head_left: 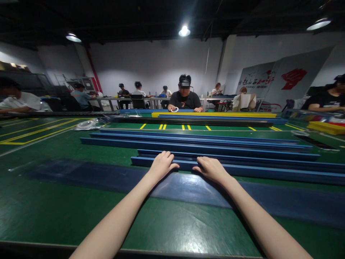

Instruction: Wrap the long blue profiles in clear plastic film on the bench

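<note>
Over a long green table [54, 212], under a dark ceiling hung with bright lamps [184, 31], several lengths of material are laid crosswise. A pale wall [151, 61] and a printed banner [285, 75] are set behind, and other people are seated at benches along the far side. Opposite, a co-worker [184, 100] is seated at the table's far side, with a white ring [174, 109] at one hand. Yellow lines are marked on the far half of the surface, where a yellow bar [215, 114] and a black bar [199, 122] are placed. By the left hand [163, 166] and the right hand [212, 169], set apart from each other, the nearest blue channel [256, 171] is gripped, fingers curled over it and thumbs turned inward. Its left end is shown just beyond the left hand; its right end is cut off by the picture's edge. Behind it, more blue lengths [199, 148] are separated from it by a narrow green gap. A flat dark-blue strip [185, 185] is spread beneath the forearms, and a broad green margin is left between it and the near edge.
</note>
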`<move>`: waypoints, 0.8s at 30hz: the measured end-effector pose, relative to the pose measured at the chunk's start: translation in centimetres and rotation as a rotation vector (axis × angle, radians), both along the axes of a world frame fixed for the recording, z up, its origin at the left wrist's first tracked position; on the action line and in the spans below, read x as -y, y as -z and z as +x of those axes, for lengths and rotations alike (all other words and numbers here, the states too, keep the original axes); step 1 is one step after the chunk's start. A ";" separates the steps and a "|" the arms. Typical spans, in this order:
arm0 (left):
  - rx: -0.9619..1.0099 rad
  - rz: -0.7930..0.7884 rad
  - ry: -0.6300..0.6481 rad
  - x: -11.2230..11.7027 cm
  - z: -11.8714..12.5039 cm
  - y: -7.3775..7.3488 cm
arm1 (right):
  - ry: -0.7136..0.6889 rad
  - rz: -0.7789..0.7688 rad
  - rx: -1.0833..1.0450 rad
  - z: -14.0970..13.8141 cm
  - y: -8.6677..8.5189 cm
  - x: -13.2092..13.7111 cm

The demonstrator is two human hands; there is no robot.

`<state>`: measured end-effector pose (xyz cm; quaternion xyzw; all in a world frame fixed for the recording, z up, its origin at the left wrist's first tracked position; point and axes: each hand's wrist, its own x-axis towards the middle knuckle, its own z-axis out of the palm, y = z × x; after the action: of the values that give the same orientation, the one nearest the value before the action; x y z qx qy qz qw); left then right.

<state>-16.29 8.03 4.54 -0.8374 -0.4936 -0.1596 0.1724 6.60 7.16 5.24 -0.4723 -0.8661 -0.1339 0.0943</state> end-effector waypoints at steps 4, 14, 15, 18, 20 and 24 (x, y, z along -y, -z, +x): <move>-0.058 0.007 0.009 -0.1 -0.1 0.7 | 0.013 -0.032 0.017 -0.1 -0.2 0.2; -0.082 -0.007 0.020 0.0 0.0 0.5 | 0.040 -0.076 0.027 -0.4 -0.7 0.5; -0.082 -0.007 0.021 -0.1 0.0 0.5 | 0.038 -0.073 0.027 -0.4 -0.7 0.5; -0.083 -0.009 0.023 -0.1 0.0 0.5 | 0.036 -0.065 0.029 -0.4 -0.6 0.5; -0.082 -0.011 0.024 -0.1 0.0 0.5 | 0.037 -0.062 0.031 -0.4 -0.6 0.5; -0.074 -0.020 0.023 0.1 0.0 0.4 | 0.036 -0.058 0.034 -0.4 -0.5 0.5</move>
<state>-16.30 7.98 4.15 -0.8500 -0.4787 -0.1256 0.1805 6.24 6.66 5.79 -0.4879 -0.8625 -0.1185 0.0633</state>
